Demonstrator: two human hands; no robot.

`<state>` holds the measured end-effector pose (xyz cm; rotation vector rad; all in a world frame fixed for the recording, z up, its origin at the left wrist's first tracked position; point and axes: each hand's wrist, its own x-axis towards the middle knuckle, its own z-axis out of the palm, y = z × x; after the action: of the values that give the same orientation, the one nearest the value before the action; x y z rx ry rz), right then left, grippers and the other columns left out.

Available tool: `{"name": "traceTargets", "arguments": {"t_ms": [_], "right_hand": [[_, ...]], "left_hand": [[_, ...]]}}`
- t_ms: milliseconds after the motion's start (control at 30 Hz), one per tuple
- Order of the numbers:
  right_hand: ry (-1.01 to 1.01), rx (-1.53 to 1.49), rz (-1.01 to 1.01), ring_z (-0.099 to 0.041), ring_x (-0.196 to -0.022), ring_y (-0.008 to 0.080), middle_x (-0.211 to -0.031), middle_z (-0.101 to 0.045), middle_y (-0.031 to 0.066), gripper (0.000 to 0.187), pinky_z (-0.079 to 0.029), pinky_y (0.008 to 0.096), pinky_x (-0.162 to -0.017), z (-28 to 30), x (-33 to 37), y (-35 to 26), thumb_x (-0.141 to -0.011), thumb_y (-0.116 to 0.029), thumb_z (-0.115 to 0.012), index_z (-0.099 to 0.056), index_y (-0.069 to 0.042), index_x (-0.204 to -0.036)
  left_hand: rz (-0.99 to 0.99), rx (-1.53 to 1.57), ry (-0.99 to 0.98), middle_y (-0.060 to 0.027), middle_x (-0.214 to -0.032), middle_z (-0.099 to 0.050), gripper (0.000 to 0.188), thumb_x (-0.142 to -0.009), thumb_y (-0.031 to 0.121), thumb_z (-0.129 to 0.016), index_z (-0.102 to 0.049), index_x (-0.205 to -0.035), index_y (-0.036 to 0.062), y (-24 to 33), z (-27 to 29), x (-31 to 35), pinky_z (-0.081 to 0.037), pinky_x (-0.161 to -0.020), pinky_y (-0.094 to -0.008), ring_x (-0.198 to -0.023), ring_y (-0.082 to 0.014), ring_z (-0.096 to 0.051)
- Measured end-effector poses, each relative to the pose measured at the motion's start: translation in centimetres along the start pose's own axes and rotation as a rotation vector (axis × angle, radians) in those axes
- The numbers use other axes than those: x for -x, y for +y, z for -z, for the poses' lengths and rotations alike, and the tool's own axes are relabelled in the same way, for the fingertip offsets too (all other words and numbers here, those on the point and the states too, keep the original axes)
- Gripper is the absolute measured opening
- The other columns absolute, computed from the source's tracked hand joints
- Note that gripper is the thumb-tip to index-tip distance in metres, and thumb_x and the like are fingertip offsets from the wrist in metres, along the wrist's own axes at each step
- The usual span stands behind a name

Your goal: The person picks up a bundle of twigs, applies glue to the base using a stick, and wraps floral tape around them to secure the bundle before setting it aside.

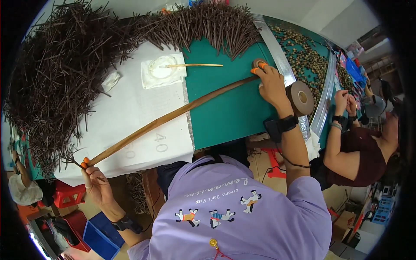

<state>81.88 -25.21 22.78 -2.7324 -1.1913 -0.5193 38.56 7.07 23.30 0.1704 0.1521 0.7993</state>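
Observation:
A long strip of brown tape (173, 115) stretches slantwise across the table between my hands. My left hand (98, 185), at the near left table edge, pinches the strip's end together with a dark branched twig (74, 160). Orange covers sit on its fingertips. At the far right end of the strip, my right hand (273, 84) grips a small roll of brown tape (259, 63), also with orange covers on the fingers. Beside my right wrist a bigger roll of brown tape (300, 98) stands on edge.
Piles of dark twigs (52, 65) cover the table's left and back. A white pad (162, 71) bears a thin stick (195, 65). Small brownish pieces (299, 56) lie beyond a silver strip (279, 54). At right, another person's hands (344, 103) are close together.

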Motion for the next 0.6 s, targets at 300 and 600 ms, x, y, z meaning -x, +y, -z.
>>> {"name": "traceTargets", "arguments": {"t_ms": [300, 600], "right_hand": [[-0.137, 0.067, -0.007, -0.05, -0.098, 0.0282, -0.104, -0.053, 0.008, 0.037, -0.041, 0.0404, -0.077, 1.6, -0.8, 1.4, -0.066, 0.007, -0.049, -0.058, -0.014, -0.095], [-0.296, -1.1, 0.286, -0.054, -0.09, 0.0155, -0.095, -0.058, 0.0065, 0.019, -0.042, 0.0297, -0.078, 6.2, -3.9, -16.1, -0.078, -0.007, -0.054, -0.057, -0.001, -0.096]], "left_hand": [[0.047, -0.024, 0.011, -0.0173, -0.111, -0.049, 0.029, -0.087, 0.007, -0.045, -0.043, -0.112, -0.0082, -1.1, 0.5, -1.0, -0.044, -0.066, -0.0215, -0.082, -0.0156, -0.049], [0.096, -0.283, 0.091, -0.0114, -0.106, -0.052, 0.028, -0.084, 0.01, -0.053, -0.048, -0.108, -0.0031, -6.4, -2.5, -2.3, -0.045, -0.064, -0.0183, -0.075, -0.0093, -0.051]]}}
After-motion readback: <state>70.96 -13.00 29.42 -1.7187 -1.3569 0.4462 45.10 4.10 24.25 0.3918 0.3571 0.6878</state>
